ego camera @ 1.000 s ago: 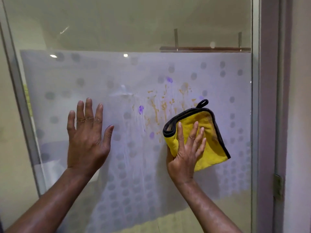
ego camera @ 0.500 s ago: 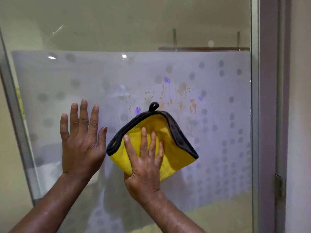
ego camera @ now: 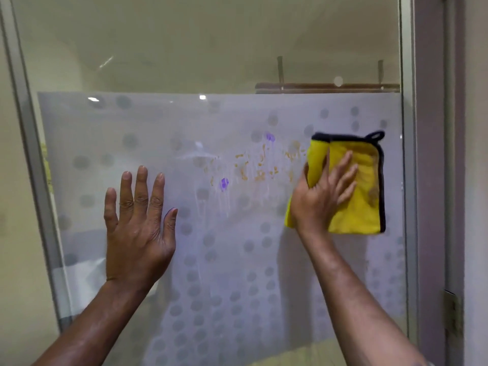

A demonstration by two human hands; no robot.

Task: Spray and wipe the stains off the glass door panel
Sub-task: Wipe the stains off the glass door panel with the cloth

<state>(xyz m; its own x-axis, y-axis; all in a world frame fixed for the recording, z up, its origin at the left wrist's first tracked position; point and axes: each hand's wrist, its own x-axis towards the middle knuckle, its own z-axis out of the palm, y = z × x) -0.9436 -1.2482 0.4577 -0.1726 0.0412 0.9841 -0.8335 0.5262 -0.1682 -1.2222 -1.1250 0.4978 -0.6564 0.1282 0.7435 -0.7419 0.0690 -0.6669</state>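
The glass door panel (ego camera: 148, 122) fills the view, its lower part frosted with grey dots. Orange stains (ego camera: 260, 169) and two purple spots (ego camera: 224, 184) sit near its middle, with wet streaks running down below them. My right hand (ego camera: 320, 194) presses a folded yellow cloth (ego camera: 361, 196) with a black edge flat against the glass, just right of the stains. My left hand (ego camera: 137, 228) lies flat on the glass, fingers spread, left of and below the stains. No spray bottle is in view.
A metal frame (ego camera: 31, 165) borders the glass on the left and a door jamb (ego camera: 430, 180) with a hinge (ego camera: 453, 318) stands on the right. A wooden rail (ego camera: 327, 87) shows through the clear upper glass.
My right hand swept the cloth left across the glass below the stains, then up and right to the panel's right side. The orange stains look fainter and smeared. My left hand stayed put.
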